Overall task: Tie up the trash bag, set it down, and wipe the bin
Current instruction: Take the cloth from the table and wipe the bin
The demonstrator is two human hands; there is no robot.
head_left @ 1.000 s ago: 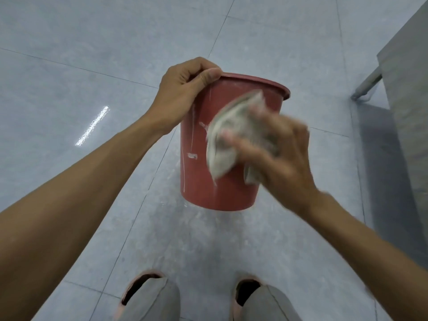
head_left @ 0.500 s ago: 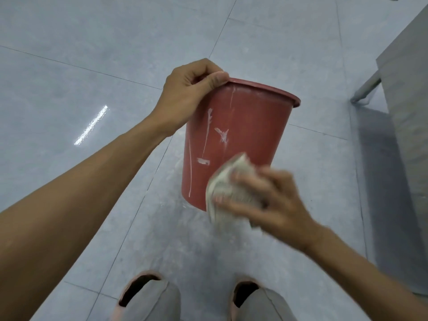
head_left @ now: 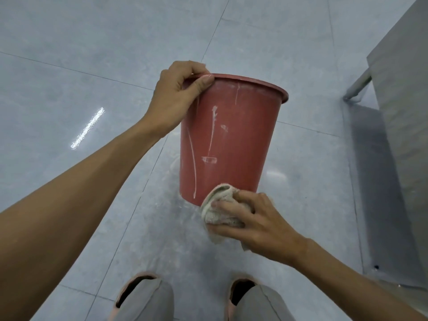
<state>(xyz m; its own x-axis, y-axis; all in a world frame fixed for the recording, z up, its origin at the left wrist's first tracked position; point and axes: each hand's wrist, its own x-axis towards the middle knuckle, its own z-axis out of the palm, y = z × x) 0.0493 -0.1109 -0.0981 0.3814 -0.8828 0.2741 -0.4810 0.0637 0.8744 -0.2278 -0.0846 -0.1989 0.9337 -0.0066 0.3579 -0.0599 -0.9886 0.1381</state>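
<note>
Down the near wall of the bin (head_left: 228, 140) the right hand (head_left: 257, 224) has travelled, from about mid-height a second ago to the bottom edge, dragging the rag (head_left: 220, 212) with it; the bin itself has swung a touch to the right and tipped so its mouth leans away. From the head camera, the one view there is, the left hand (head_left: 176, 98) pinches the rim at the near-left, thumb flat on the outer wall and fingers hooked inside, holding the bin clear of the floor (head_left: 69, 66). The right hand is curled around the bunched rag, fingertips pressing it against the bin's lower near corner. White streaks run lengthwise down the red wall, above and left of the rag. The bin's long axis rises up and away from the rag hand, so I judge the next stroke must go back up along those streaks toward the rim. No trash bag shows; the wiping step looks well under way. A grey counter (head_left: 403, 112) stands at the right.
</note>
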